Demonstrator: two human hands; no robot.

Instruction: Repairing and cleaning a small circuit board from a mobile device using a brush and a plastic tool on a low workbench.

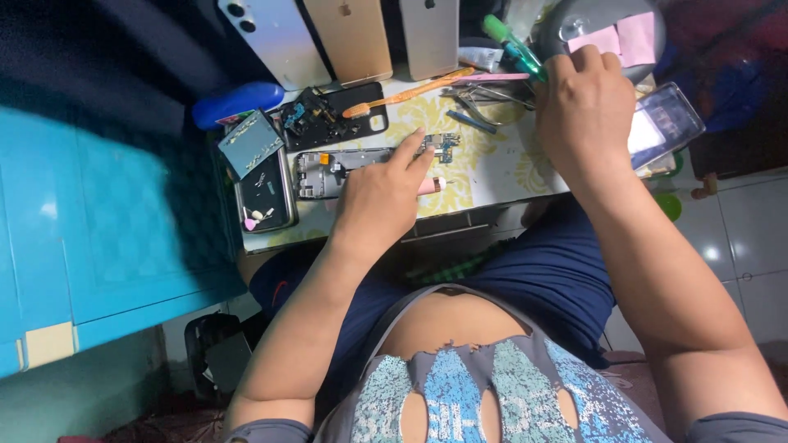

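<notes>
Fingers of left hand (379, 195) press opened phone frame (345, 169) (circuit board inside); right hand (584, 105) grasps green tools (515, 49).

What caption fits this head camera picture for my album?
Left hand presses an opened phone frame on the small table; right hand reaches toward green-handled tools.

The silver metal phone frame (345, 171) under the left hand (379, 197) looks matt, its green circuit board (444, 146) dull and studded. Three phone backs stand behind: a glossy white one (275, 41), a satin gold metal one (349, 37), a brushed silver one (428, 34). The right hand (584, 102) reaches glossy green plastic tool handles (513, 45). The tabletop's yellow-patterned covering (484, 168) shines like smooth vinyl. The blue cabinet (115, 205) is smooth painted board.
</notes>
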